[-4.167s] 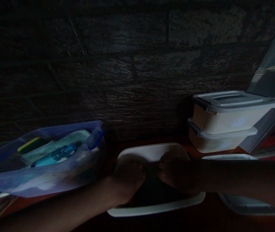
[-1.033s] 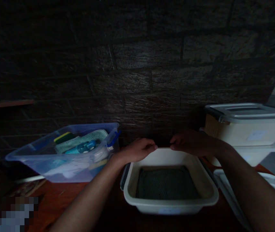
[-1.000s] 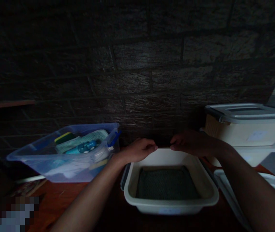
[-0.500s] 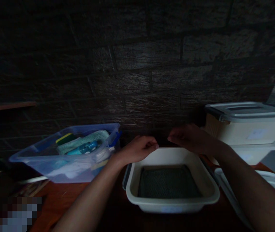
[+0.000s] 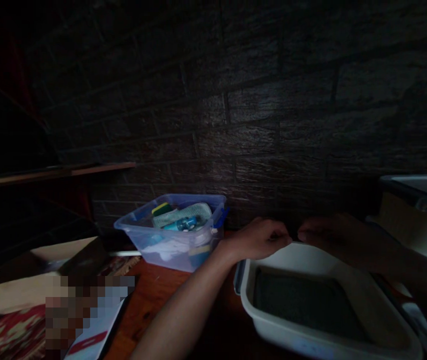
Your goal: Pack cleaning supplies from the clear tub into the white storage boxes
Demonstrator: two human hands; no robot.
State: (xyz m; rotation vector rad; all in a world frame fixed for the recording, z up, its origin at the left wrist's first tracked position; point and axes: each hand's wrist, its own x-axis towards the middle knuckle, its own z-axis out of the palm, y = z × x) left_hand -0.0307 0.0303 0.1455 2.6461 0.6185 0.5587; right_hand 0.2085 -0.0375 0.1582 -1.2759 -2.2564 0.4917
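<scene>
My left hand (image 5: 262, 237) is above the far left corner of a white plastic bin (image 5: 249, 300), its fingers curled inward. Facing it across a small gap is my right hand (image 5: 333, 236), dark and also curled, over the bin's far right side. The shadow hides whether either hand has anything in its fingers. On the floor of the bin lies a dark, flat, folded cloth-like piece (image 5: 303, 302).
Left of the bin stands a clear blue-tinted tub (image 5: 161, 237) with a sponge (image 5: 162, 209), a cloth and a blue bottle (image 5: 185, 223). An open cardboard box (image 5: 74, 255) is farther left. Lidded boxes (image 5: 412, 220) stand at right, before a dark brick wall (image 5: 243, 125).
My view has turned left, so the bin and both hands appear farther right and more of the cardboard box shows. The hands keep nearly the same pose over the bin.
</scene>
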